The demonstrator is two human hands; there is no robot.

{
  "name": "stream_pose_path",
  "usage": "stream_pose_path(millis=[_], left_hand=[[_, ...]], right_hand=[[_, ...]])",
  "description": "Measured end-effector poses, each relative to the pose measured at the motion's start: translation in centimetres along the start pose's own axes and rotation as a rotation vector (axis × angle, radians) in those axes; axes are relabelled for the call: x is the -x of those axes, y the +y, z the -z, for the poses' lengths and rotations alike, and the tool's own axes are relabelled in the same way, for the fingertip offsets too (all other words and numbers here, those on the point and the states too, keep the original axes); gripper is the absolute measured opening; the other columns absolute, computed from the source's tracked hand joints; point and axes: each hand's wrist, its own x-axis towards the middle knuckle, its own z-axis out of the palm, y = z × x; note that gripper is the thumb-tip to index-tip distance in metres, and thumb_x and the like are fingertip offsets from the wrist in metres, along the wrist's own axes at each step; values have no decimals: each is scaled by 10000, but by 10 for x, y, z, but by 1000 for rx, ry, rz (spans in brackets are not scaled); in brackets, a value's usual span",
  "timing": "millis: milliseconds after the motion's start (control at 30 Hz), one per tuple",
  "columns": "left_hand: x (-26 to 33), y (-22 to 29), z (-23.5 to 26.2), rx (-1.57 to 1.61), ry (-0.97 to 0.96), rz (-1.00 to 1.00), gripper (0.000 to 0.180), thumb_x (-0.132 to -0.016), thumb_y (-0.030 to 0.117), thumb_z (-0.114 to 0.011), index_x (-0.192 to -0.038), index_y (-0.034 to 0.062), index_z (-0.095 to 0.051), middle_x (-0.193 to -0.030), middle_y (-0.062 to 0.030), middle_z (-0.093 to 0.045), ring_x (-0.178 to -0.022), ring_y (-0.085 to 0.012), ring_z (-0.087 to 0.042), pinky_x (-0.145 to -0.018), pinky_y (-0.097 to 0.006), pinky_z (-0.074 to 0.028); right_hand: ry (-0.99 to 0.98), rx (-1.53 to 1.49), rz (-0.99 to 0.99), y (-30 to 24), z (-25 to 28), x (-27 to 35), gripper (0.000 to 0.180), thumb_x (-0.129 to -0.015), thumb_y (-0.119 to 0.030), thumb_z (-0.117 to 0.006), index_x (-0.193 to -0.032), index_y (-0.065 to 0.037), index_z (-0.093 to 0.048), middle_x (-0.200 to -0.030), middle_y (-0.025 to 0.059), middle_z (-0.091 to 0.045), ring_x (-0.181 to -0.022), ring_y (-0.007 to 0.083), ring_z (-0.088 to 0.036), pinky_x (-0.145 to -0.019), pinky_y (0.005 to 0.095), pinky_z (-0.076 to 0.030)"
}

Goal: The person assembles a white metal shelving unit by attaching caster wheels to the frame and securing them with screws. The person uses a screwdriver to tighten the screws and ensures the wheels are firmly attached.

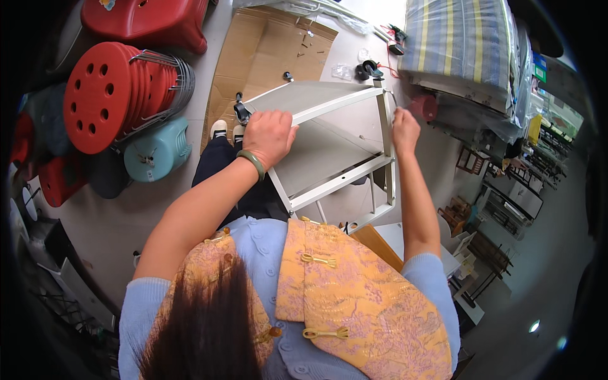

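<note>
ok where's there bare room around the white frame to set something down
Bare: flattened cardboard, left of the small loose hardware; floor between the teal stool and left forearm. Crowded: far left with stacked red stools, upper right by the plastic-wrapped striped bundle.

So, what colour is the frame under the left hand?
The frame is white; head view shows it best.

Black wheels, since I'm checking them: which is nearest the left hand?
The wheel by the left hand, just above the shoes; the others are farther away.
</note>
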Motion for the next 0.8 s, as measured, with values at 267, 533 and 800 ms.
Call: stream_pose_path(millis=[267, 533, 800], left_hand=[[0, 1, 0, -2, -7, 0, 213, -819, 290, -620, -894, 101, -556, -758, -37, -551, -754, -206, -564, -732, -340, -393], [1, 3, -2, -9, -5, -5, 203, -812, 275, -625, -889, 104, -549, -751, -35, -545, -766, -202, -561, -728, -333, -388], [4, 1, -3, -13, -6, 1, 209, -804, 274, -632, -888, 104, -544, -753, -35, -540, -750, -201, -552, -714, -333, -385]], right_hand=[[-164, 365, 469, -45, 23, 19, 314, -783, -301, -701, -730, -52, -517, -762, 106, -591, -722, 315, -592, -569, 415, -470], [44, 438, 1004, -66, 23, -36, 422, -749, -496, -652, -745, -94, -524, -698, 48, -513, -668, 219, -570, -589, 349, -459], [-126, 530, 442, -96, 2, -54, 576, -911, -578, -415, -815, -69, -666, -733, 160, -658, -709, 330, -663, -620, 438, -504]])
